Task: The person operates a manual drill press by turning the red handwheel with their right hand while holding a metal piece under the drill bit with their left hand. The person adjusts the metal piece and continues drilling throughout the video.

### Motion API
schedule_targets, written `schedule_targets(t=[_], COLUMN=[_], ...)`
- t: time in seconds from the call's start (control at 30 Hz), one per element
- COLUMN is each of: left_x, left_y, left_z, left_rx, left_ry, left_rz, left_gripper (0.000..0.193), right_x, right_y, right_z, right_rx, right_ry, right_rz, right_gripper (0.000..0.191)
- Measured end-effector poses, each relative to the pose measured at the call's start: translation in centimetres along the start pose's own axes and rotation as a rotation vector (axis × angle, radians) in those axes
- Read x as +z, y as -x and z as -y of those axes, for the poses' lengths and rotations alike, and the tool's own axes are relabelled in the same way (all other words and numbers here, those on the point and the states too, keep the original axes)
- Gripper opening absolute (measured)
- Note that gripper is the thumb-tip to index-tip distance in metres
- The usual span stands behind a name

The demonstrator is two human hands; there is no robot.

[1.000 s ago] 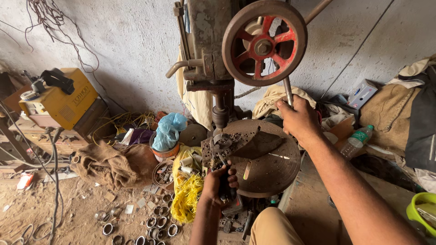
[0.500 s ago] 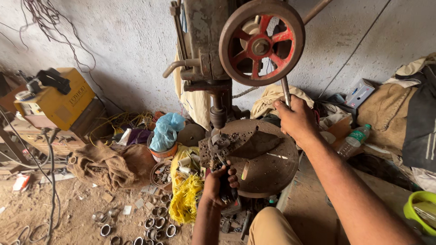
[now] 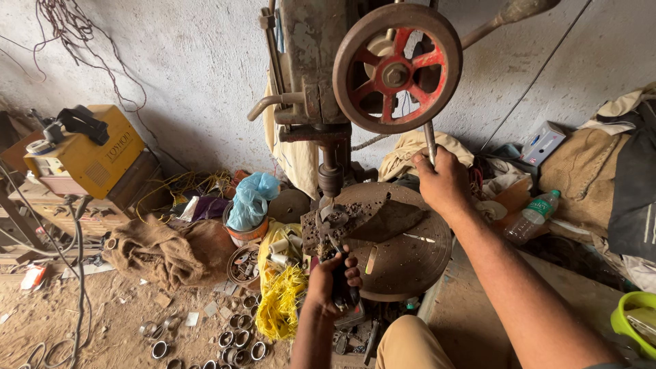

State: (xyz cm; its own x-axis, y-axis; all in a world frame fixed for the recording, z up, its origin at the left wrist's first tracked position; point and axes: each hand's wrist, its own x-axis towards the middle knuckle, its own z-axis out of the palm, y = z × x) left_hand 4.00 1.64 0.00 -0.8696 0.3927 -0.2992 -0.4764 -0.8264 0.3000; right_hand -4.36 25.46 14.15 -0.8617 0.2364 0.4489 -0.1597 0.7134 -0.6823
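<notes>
Pliers, stiff steel, sit clenched in the left hand, pinning a small ring at the drill table's left edge; the right hand grips the feed lever.

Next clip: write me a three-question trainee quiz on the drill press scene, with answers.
1. True or false: the right hand grips the feed lever below the red-spoked wheel.
2. What does the left hand hold? A) pliers B) a hammer C) a bottle
3. What shape is the drill table?

Key: 1 true. 2 A, their tips reach under the chuck. 3 round.
</notes>
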Motion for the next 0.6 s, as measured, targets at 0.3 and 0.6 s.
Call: schedule_targets(t=[0.3, 0.6], left_x=[0.13, 0.13], left_y=[0.26, 0.25], left_z=[-0.19, 0.01], left_rx=[-0.018, 0.001], left_ry=[0.021, -0.007], left_rz=[-0.014, 0.022], left_gripper=[0.017, 0.019], right_x=[0.04, 0.19], right_y=[-0.03, -0.2], right_z=[0.38, 0.52], right_rx=[-0.051, -0.012], right_ry=[-0.016, 0.021], right_rz=[-0.022, -0.016], right_gripper=[0.027, 0.029])
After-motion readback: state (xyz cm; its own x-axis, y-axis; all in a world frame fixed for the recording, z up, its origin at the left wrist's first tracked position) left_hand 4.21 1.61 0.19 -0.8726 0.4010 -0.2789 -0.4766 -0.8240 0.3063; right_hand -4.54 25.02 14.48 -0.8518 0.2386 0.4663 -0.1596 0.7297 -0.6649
